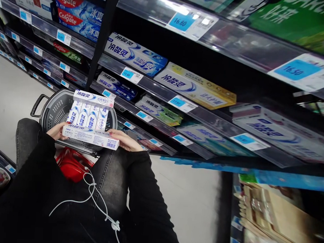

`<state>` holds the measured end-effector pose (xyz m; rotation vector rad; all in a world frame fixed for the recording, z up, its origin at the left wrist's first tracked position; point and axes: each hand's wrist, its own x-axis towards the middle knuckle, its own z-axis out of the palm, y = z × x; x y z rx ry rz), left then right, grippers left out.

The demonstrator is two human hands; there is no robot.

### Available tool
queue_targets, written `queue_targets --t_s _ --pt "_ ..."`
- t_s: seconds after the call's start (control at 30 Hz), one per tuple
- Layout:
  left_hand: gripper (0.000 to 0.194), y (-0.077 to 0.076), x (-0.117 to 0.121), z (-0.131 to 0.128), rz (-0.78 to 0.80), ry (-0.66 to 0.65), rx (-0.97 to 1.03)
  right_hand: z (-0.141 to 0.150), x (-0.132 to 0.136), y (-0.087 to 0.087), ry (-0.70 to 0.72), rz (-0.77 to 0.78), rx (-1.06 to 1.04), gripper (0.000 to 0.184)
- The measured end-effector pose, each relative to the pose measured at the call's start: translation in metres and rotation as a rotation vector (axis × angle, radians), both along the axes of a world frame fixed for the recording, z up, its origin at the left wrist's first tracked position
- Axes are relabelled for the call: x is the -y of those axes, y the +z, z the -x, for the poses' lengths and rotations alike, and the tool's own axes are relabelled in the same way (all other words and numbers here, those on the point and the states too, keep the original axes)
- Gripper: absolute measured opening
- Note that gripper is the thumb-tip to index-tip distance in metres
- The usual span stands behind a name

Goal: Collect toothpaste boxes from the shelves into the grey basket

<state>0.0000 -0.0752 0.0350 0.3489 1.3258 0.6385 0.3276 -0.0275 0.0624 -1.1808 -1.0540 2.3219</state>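
Several white and blue toothpaste boxes [86, 115] lie side by side over a grey shopping basket [50, 108]. One more box [94, 98] lies crosswise at their far end. At the near end is a toothpaste box [90, 137] turned crosswise, its barcode side facing me. My left hand [57, 131] grips the left end of this near box. Around its right end my right hand [124, 139] is closed, thumb on top. Most fingers of both hands are hidden beneath or behind the boxes. What supports the boxes from below is also hidden.
Shelves with toothpaste boxes [193, 86] and blue price tags [179, 102] run along the right and far side. My knees flank the basket, whose handle [37, 106] sticks out left. A red bag [71, 164] and a white cord [103, 202] are at my lap.
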Motion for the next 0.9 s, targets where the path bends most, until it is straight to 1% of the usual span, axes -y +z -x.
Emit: queue_targets --t_s 0.1,0.27,0.33,0.43,0.6,0.67,0.77,0.9 --pt "0.029 0.001 -0.001 0.000 -0.018 0.026 -0.010 -0.001 0.007 -0.003 -0.143 0.002 0.018 0.035" --pt "0.032 0.000 0.000 0.000 -0.061 0.071 -0.017 0.008 0.014 -0.006 -0.292 0.083 0.076 0.036" --pt "0.033 -0.001 0.000 0.000 -0.100 0.104 -0.027 0.010 0.016 -0.005 -0.329 0.065 0.087 0.036" --pt "0.033 0.001 0.000 -0.001 -0.199 0.176 -0.041 0.010 0.019 -0.002 -0.378 -0.048 0.101 0.038" --pt "0.036 0.005 -0.002 -0.006 -0.359 0.275 -0.032 0.006 0.023 0.004 -0.512 -0.364 0.177 0.047" --pt "0.040 0.007 -0.003 -0.007 -0.393 0.294 -0.026 0.006 0.024 0.007 -0.513 -0.450 0.173 0.047" --pt "0.048 0.007 -0.002 -0.007 -0.447 0.316 -0.008 0.004 0.027 0.011 -0.495 -0.533 0.152 0.046" --pt "0.050 0.005 -0.002 -0.004 -0.575 0.338 0.039 0.000 0.029 0.012 -0.485 -0.638 0.114 0.050"
